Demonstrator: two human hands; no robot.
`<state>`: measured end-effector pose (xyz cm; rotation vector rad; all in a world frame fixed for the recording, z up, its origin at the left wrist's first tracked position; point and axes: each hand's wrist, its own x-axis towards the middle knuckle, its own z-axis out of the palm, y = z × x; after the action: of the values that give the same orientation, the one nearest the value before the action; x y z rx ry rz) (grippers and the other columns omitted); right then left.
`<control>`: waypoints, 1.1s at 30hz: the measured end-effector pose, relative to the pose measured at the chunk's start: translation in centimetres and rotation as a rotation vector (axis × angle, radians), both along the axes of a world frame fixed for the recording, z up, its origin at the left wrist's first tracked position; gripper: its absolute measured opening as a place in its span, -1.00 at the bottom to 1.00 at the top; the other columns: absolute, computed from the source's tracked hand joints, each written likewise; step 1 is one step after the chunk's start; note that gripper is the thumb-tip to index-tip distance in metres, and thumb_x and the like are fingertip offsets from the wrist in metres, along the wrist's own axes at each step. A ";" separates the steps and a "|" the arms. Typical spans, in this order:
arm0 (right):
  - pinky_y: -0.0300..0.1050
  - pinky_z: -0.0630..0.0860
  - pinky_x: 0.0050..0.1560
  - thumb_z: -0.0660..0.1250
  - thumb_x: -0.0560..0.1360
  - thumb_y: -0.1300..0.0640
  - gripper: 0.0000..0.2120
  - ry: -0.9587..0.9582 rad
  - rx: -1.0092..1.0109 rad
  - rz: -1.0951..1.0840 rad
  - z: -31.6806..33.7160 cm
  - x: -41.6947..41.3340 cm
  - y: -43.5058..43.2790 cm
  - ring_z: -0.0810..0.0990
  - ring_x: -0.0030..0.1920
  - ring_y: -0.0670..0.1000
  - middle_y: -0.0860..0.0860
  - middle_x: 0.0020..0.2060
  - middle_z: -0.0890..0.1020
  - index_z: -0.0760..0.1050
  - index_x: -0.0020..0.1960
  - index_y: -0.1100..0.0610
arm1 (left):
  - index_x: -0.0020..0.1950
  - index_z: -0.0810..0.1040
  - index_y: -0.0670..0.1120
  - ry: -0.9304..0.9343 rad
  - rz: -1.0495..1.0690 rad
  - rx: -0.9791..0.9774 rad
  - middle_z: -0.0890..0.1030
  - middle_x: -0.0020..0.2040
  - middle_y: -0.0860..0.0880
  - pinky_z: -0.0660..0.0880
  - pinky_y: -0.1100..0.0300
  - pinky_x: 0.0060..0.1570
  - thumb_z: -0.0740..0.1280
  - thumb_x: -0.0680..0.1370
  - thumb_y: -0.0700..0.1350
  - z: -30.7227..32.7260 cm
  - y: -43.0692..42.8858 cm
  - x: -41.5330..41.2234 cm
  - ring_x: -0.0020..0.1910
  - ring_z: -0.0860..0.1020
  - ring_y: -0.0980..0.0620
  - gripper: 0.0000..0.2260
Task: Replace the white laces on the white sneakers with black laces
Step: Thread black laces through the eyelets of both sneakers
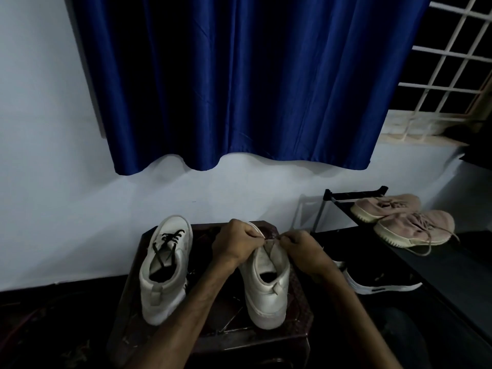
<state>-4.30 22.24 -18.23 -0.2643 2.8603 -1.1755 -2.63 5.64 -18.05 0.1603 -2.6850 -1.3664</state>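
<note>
Two white sneakers stand heel-toward-me on a small dark table (298, 310). The left sneaker (165, 270) has a black lace threaded through its front eyelets, loose ends trailing over the tongue. The right sneaker (266, 283) sits under both hands. My left hand (234, 243) and my right hand (303, 249) meet over its front eyelets, fingers pinched together on a thin lace there. The lace's colour is hard to tell in the dim light, and the eyelets are hidden by my fingers.
A black shoe rack (346, 195) at the right holds a pair of pink sneakers (407, 225). A black shoe with a white sole (383, 283) lies beside the table. A blue curtain (239, 81) hangs on the wall behind. A barred window (450, 65) is at upper right.
</note>
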 end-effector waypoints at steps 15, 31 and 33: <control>-0.18 0.30 -0.34 0.23 0.57 0.16 -0.71 -0.001 -0.047 -0.017 -0.7 0.0 0.3 0.45 -0.30 -0.09 0.20 -0.33 0.56 0.54 -0.14 0.37 | -0.19 0.74 -0.02 0.000 -0.013 -0.174 0.71 -0.19 0.03 0.40 0.33 -0.31 0.46 0.36 -0.08 1.0 0.7 -0.2 -0.15 0.66 0.05 -0.92; -0.02 0.40 -0.28 0.23 0.52 0.10 -0.70 -0.081 -0.228 -0.078 -1.2 0.5 -0.2 0.44 -0.36 -0.06 0.03 -0.43 0.51 0.50 -0.30 0.25 | -0.17 0.70 -0.02 -0.026 -0.102 -0.408 0.70 -0.13 -0.03 0.51 0.20 -0.17 0.39 0.40 -0.11 1.2 0.8 -0.9 -0.06 0.64 -0.05 -0.91; -0.10 0.40 -0.28 0.22 0.53 0.08 -0.67 -0.102 -0.249 -0.142 -1.1 0.7 -0.8 0.47 -0.37 -0.04 0.05 -0.40 0.54 0.53 -0.27 0.30 | -0.09 0.70 -0.02 0.005 -0.127 -0.496 0.69 -0.06 -0.05 0.54 0.15 -0.07 0.38 0.40 -0.12 1.5 0.9 -1.2 0.00 0.63 -0.09 -0.86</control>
<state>-3.56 21.41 -19.33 -0.0070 2.6814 -1.5249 -3.86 6.53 -16.55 -0.0631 -2.9696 -0.6823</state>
